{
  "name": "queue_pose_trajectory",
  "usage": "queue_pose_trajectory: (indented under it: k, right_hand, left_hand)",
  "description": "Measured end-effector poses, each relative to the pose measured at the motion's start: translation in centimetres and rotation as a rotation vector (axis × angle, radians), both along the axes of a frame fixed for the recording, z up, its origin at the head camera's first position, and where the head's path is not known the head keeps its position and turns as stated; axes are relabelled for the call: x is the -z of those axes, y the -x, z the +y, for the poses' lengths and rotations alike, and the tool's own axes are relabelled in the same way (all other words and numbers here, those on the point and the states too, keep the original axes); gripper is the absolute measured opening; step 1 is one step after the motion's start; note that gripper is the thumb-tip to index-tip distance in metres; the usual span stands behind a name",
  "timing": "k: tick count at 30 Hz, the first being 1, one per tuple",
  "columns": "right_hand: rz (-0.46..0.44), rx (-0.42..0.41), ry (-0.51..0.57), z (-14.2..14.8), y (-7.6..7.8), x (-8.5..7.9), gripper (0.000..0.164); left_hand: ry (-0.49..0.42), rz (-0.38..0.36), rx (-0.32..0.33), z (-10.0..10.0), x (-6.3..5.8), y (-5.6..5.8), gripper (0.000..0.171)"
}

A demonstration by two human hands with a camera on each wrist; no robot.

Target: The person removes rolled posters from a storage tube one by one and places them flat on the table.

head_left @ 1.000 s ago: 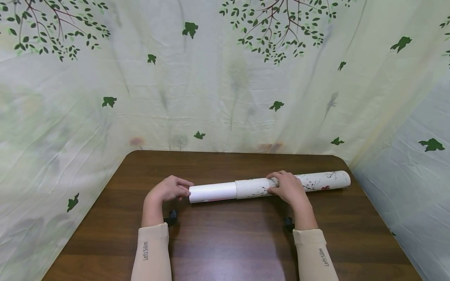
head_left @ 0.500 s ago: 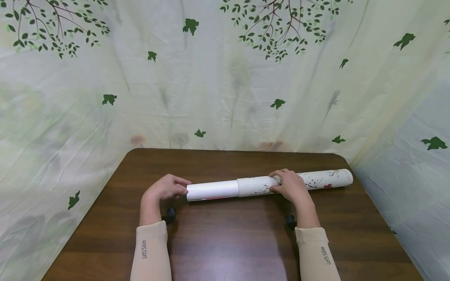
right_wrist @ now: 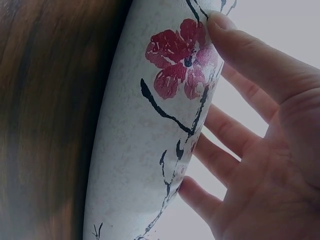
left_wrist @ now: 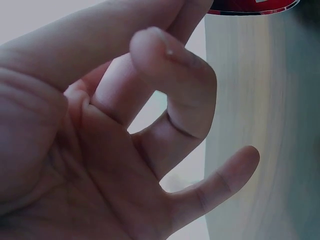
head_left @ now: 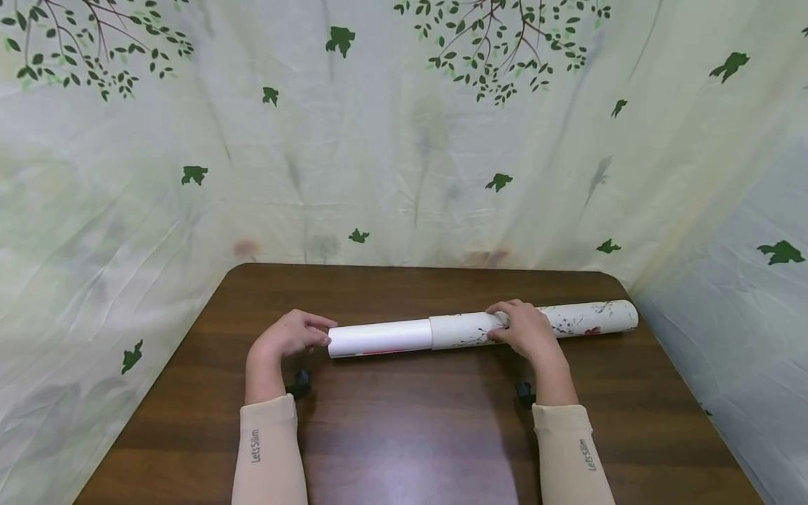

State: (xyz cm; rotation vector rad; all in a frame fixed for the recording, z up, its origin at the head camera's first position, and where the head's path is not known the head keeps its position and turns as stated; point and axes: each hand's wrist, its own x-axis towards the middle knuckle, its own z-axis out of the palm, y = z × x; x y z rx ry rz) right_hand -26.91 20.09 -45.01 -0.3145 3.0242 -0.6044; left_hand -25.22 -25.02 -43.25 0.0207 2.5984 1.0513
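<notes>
A long tube printed with blossom branches [head_left: 596, 320] lies across the far half of the table, slightly raised toward its right end in the head view. From its left mouth sticks a plain white roll [head_left: 379, 338] with a red line along its lower edge. At the roll's outer end, my left hand [head_left: 292, 334] pinches the rim between thumb and forefinger. A red part of the roll's end [left_wrist: 255, 6] shows in the left wrist view, the other fingers loosely bent. My right hand [head_left: 527, 332] grips the tube near its middle, thumb beside a red printed flower [right_wrist: 180, 57].
The brown wooden table [head_left: 404, 428] has rounded far corners. A pale curtain [head_left: 391, 140] with printed leaves hangs behind it and along both sides. Small dark wrist cameras [head_left: 299, 384] sit beneath both wrists.
My left hand has moved left with the white roll's end, and more of the roll shows outside the tube. The right hand and the tube have shifted slightly right.
</notes>
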Motion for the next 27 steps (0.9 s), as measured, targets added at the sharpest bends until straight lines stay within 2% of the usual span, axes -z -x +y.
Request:
queue_pose_trajectory:
  k: [15,27]
  right_hand:
    - [0.004,0.008,-0.003,0.3,0.2,0.0,0.044]
    - [-0.018,0.018,0.006,0.7,0.0,0.0,0.045]
  left_hand:
    - [0.059,0.015,-0.019,-1.1,-0.4,-0.2,0.042]
    - [0.068,0.038,-0.022,-2.2,-0.3,-0.5,0.041]
